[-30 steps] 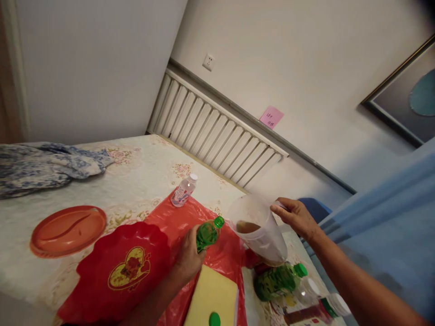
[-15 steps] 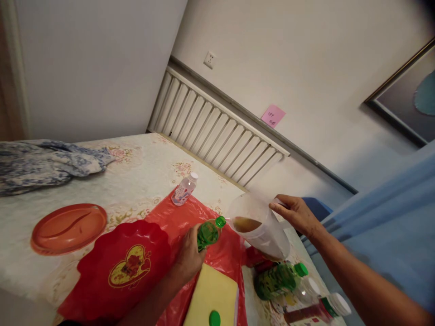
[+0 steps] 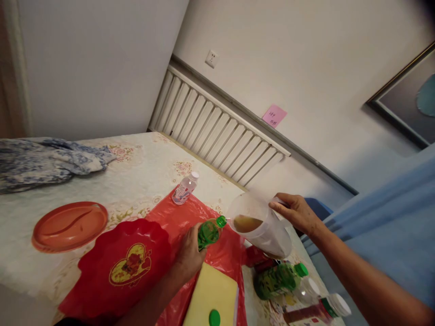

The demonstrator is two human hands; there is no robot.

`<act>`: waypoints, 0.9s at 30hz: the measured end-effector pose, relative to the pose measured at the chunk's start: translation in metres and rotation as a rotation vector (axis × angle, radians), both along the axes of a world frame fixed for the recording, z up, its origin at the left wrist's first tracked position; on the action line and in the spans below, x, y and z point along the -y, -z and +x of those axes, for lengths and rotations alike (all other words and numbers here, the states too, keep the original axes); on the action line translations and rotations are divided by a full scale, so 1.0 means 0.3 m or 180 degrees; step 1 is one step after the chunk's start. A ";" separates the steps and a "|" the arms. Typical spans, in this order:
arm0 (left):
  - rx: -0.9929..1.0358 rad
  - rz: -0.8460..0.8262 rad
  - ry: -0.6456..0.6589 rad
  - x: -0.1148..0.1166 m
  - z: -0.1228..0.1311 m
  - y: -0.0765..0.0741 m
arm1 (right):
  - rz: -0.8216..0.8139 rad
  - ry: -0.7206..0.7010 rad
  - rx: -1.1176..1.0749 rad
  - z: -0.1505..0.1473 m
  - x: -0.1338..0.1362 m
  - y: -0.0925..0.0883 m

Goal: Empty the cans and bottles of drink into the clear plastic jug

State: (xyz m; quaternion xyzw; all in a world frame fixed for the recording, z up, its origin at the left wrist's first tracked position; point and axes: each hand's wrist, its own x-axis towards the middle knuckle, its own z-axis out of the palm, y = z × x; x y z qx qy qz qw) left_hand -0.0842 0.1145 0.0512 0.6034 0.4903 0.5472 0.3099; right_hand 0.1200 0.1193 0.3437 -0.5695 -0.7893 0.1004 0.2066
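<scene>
My left hand is wrapped round a green plastic bottle whose uncapped neck points up and right. My right hand grips the handle of a translucent plastic pitcher, tilted toward the bottle. Brown liquid lies in the pitcher near its rim, and its spout is at the bottle's mouth. Whether liquid is running between them is hard to make out. A loose green cap rests on a yellow box-like thing below the bottle.
A red plastic sheet covers part of the flowered tablecloth. On it stands a small white-capped bottle. Left are a red scalloped tray, an orange plate and crumpled cloth. Several bottles, including a green-capped one, stand right.
Both hands, the bottle and the pitcher keep nearly the same place. The liquid in the pitcher looks slightly shifted, and the view has moved a little.
</scene>
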 end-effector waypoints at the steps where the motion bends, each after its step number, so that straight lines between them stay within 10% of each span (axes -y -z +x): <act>1: 0.0003 -0.0011 0.0006 0.000 0.000 0.001 | 0.0001 -0.0013 -0.0009 0.000 -0.001 0.000; 27: 0.0006 0.0069 -0.0066 0.008 -0.002 -0.009 | 0.0056 -0.0086 0.0282 -0.010 -0.008 -0.022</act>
